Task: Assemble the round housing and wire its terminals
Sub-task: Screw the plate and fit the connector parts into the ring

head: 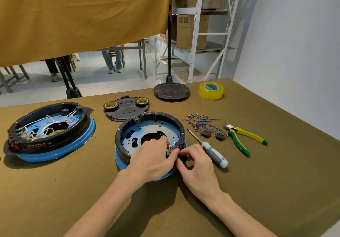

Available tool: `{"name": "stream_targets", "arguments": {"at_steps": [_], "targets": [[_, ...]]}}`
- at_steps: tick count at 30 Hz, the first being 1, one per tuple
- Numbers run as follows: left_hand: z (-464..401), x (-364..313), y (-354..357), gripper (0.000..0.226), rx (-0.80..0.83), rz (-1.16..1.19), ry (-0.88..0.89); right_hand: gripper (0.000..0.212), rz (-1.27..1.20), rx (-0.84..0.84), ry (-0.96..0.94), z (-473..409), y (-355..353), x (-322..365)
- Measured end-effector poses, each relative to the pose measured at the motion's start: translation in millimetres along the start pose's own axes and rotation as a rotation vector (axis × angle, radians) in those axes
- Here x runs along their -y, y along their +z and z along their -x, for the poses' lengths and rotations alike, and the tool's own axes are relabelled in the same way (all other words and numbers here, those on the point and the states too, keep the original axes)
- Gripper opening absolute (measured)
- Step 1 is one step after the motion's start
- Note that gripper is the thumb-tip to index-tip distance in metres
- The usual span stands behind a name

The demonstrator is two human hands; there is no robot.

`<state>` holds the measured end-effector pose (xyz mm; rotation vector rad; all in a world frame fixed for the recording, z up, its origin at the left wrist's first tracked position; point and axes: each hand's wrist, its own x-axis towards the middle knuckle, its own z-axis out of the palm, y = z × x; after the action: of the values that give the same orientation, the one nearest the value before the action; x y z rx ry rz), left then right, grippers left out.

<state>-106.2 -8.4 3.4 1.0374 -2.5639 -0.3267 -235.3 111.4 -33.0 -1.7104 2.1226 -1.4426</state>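
Both hands meet at the near rim of the round housing (150, 135), mid-table: the left hand (153, 160) pinches a small black part (170, 152) there, the right hand (196, 161) curls against it outside. Blue wires (201, 122) lie just right.

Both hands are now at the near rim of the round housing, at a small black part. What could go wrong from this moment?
1. The left hand and right hand pinch a small black part at the rim of the round housing; bare metal terminals stand right beside the fingers and could bend or prick.
2. The screwdriver lies close by the right hand, so it might get knocked.
3. The blue wires lie tangled, so pulling one may drag the switches.
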Motion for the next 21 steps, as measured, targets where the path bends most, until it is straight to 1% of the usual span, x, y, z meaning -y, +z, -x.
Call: {"name": "stream_targets", "arguments": {"at_steps": [2,5,7,9,10,14,17,19,21], "targets": [[1.0,-0.9,-1.2,0.048,-0.02,0.038,0.005,0.015,0.003,0.012,-0.004,-0.4,-1.3,-0.7],[1.0,-1.5,-3.4,0.055,0.007,0.049,0.039,0.02,-0.026,0.082,-0.02,-6.6,-9.0,-2.1],[1.7,-1.2,-5.5,0.054,-0.001,0.028,0.077,0.025,-0.046,0.101,-0.063,-14.3,-18.9,-3.3],[2.2,1.1,-6.5,0.054,-0.006,0.042,0.101,0.033,-0.004,0.103,-0.129,-26.2,-30.2,-7.4],[2.9,3.3,-7.4,0.054,-0.005,0.051,0.109,0.038,0.024,0.137,-0.156,-34.2,-35.0,-9.1],[5.3,16.1,-12.9,0.058,-0.014,0.026,0.172,0.047,0.067,0.411,-0.185,-63.8,-44.6,-13.4],[8.5,27.2,-18.3,0.056,-0.022,0.062,0.191,0.043,0.09,0.525,-0.22,-76.1,-45.9,-16.8],[11.2,30.7,-19.6,0.062,-0.03,0.073,0.2,0.037,0.128,0.539,-0.261,-82.9,-44.8,-15.3],[12.4,30.2,-18.8,0.069,-0.042,0.021,0.214,0.035,0.174,0.542,-0.302,-90.2,-42.2,-10.4]]}}
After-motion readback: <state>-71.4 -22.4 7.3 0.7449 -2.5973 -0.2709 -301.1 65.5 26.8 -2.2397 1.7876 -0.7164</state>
